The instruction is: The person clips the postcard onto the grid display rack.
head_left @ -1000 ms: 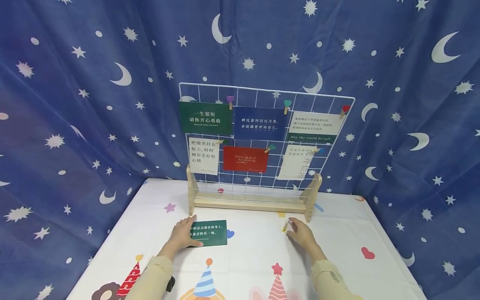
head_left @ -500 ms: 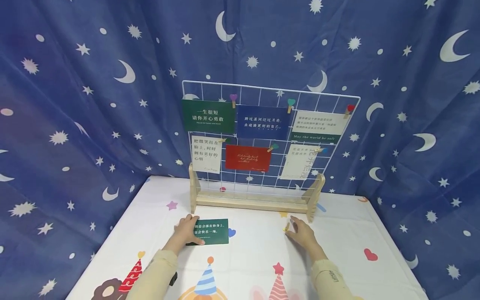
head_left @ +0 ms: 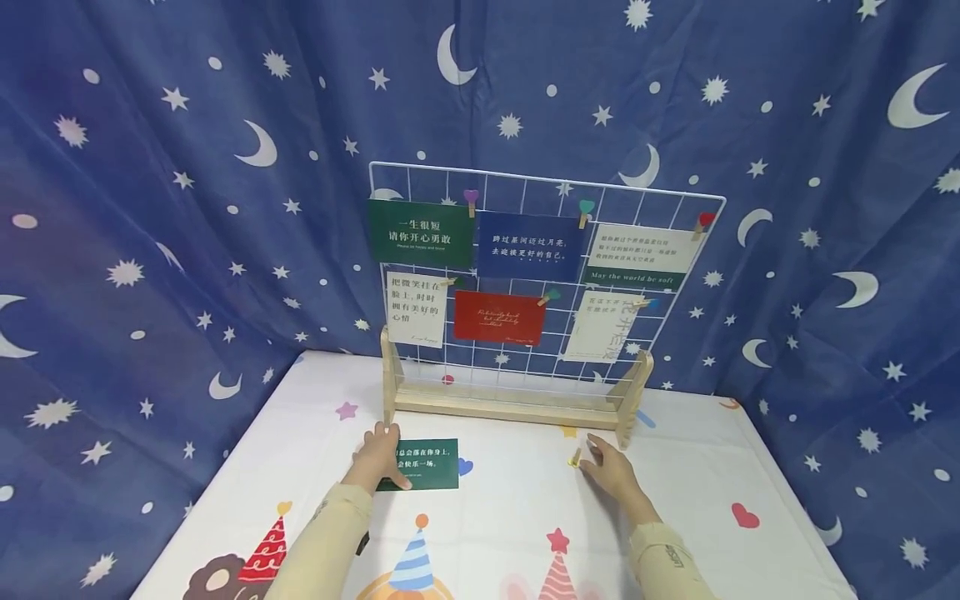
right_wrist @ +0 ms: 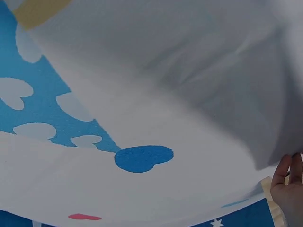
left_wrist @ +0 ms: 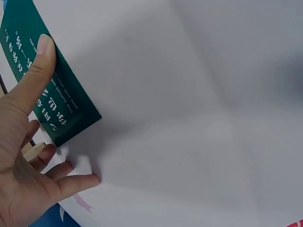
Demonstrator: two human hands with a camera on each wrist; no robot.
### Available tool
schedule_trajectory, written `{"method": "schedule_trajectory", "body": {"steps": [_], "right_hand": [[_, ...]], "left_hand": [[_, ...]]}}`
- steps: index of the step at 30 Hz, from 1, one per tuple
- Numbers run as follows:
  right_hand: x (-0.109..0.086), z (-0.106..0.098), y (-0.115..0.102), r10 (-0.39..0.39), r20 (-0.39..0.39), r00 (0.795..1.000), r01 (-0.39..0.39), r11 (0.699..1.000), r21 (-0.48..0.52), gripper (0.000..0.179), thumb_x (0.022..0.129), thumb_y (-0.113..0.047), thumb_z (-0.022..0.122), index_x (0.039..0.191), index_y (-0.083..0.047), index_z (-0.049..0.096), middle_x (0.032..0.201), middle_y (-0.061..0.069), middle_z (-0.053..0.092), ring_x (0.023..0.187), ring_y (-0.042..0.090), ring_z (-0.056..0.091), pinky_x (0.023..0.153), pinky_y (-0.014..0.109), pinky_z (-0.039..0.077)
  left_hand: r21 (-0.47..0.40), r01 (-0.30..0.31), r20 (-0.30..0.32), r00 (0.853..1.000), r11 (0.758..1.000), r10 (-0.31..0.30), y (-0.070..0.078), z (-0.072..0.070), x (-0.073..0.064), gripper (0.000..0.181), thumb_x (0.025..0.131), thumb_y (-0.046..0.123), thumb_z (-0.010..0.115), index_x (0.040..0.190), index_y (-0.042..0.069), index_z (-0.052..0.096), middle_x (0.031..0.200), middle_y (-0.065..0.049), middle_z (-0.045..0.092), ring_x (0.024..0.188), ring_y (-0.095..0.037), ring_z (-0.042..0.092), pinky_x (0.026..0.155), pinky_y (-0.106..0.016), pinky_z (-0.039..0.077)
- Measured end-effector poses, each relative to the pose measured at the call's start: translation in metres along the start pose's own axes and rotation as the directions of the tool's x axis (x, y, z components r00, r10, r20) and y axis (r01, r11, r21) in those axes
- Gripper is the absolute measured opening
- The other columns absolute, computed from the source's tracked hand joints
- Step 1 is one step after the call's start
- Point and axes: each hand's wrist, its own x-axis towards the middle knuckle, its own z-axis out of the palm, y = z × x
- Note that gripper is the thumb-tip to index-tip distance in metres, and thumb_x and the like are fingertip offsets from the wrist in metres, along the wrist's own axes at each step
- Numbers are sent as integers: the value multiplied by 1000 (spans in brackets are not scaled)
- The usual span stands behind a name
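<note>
In the head view, a dark green card point(head_left: 431, 463) with white writing lies on the white cloth. My left hand point(head_left: 377, 457) covers its left end, fingers spread by the far edge. Seen in the left wrist view, the thumb of that hand point(left_wrist: 28, 94) rests straight across the green card point(left_wrist: 78, 113); part of the fingers is hidden behind it. A small yellow clothespin point(head_left: 574, 457) sits just left of my right hand point(head_left: 613, 473), close to the fingertips; I cannot tell whether they touch. Only part of the right hand point(right_wrist: 289, 189) shows in its wrist view.
Behind the hands stands a white wire grid point(head_left: 525, 179) on a wooden base point(head_left: 502, 407). Several cards, among them a red card point(head_left: 499, 317) and a blue card point(head_left: 531, 247), hang there from heart-topped clothespins. A starry blue curtain point(head_left: 300, 75) backs the table.
My left hand has slid slightly right over the green card, covering more of its writing. My right hand has shifted a little right of the clothespin. The head view has drifted slightly.
</note>
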Motion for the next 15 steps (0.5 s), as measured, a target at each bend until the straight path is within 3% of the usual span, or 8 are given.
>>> {"method": "schedule_trajectory", "body": {"steps": [5,10,15], "right_hand": [[1,1,-1,-46,-38,998,44,998,-36,52,83,-13,67,128,4,51,112,27,63,108,46,57,93,58,45],[1,0,-3,-47,-20,999,46,998,-45,52,81,-13,67,128,4,51,109,28,64,103,46,59,90,58,47],[1,-4,-7,-45,18,999,45,999,-27,54,78,-9,65,129,4,50,112,29,63,108,49,55,94,60,44]], "left_hand": [[31,-35,-22,999,999,36,-2,2,3,98,46,23,94,125,-3,41,130,-29,40,110,-45,45,86,-68,43],[47,-68,-54,996,997,70,-10,11,6,94,43,26,95,116,1,40,120,-24,41,98,-39,47,74,-60,49],[24,-85,-88,992,996,87,-15,13,6,112,44,25,94,134,-4,34,125,-25,34,103,-41,46,73,-59,50]]}}
